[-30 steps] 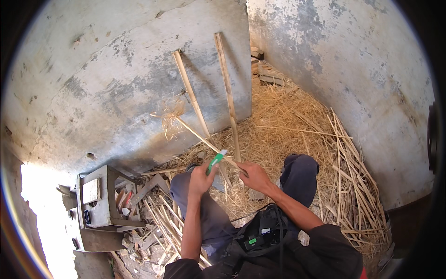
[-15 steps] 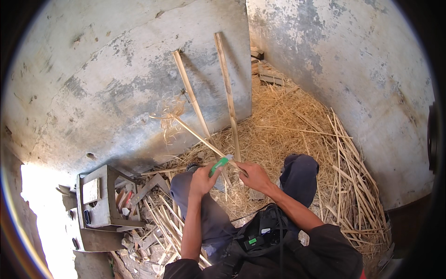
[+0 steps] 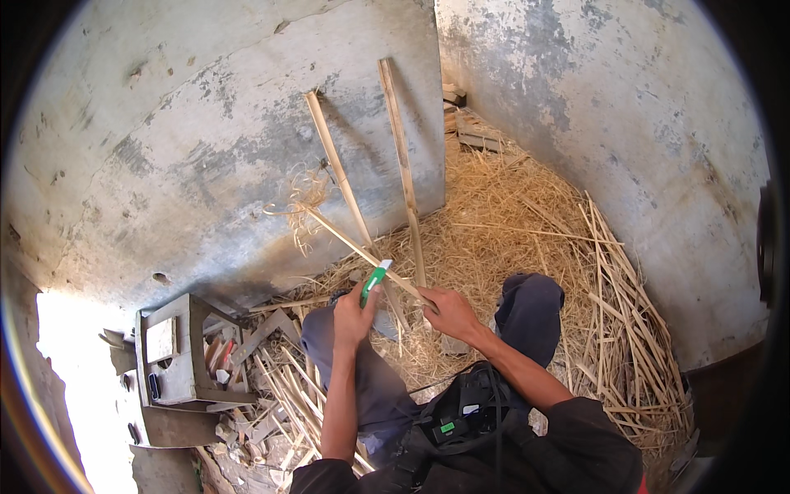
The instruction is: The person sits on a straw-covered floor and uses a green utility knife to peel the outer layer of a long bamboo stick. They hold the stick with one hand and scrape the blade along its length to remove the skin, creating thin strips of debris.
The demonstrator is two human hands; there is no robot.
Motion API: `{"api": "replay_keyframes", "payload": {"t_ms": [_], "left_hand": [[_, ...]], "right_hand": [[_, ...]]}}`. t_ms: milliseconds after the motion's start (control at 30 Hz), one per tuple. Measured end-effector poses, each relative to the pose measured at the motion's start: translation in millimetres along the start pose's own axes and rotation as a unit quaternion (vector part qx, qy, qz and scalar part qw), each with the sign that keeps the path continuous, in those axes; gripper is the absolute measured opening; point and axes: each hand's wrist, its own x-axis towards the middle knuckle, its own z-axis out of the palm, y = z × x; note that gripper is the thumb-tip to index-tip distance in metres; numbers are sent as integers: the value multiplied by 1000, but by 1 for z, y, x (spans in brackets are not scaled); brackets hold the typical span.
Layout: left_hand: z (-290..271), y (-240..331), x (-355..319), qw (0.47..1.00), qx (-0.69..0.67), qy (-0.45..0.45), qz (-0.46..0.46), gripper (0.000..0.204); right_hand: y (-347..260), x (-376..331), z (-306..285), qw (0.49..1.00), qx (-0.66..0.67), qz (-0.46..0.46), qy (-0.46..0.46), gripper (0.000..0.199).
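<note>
Green shows in the curled fingers of the left hand (image 3: 352, 319), closed around the handle of a knife (image 3: 374, 282) whose pale blade points up and slightly right. The fingers of the right hand (image 3: 451, 313) are bent tight around the near end of a thin wooden strip (image 3: 341, 235). That strip slants up and leftward from the right hand, passing by the blade; I cannot tell whether the two touch. Fine curled shavings (image 3: 309, 200) hang about its far end. Beyond, two longer sticks (image 3: 401, 148) stand tilted before a worn grey wall (image 3: 206, 156), and the strip crosses in front of the left one. Straw-coloured shavings (image 3: 502, 198) cover the floor ahead. Past the right knee (image 3: 533, 305) lies a heap of strips (image 3: 625, 329); left of the person stands a grey wooden box (image 3: 197, 362).
</note>
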Motion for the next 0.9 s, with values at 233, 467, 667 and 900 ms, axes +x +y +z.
{"api": "replay_keyframes", "payload": {"t_ms": [233, 467, 667, 900], "left_hand": [[-1, 4, -1, 997, -49, -39, 40, 42], [1, -5, 1, 997, -58, -34, 24, 42], [-6, 2, 1, 992, -36, -106, 67, 37], [0, -1, 0, 991, -112, 14, 78, 25]], "right_hand": [[-3, 0, -2, 1000, 3, 3, -10, 54], [-4, 0, -5, 999, -3, 34, -21, 53], [-1, 1, -6, 1000, -3, 24, 8, 49], [-5, 2, -8, 1000, -4, 17, 11, 48]]}}
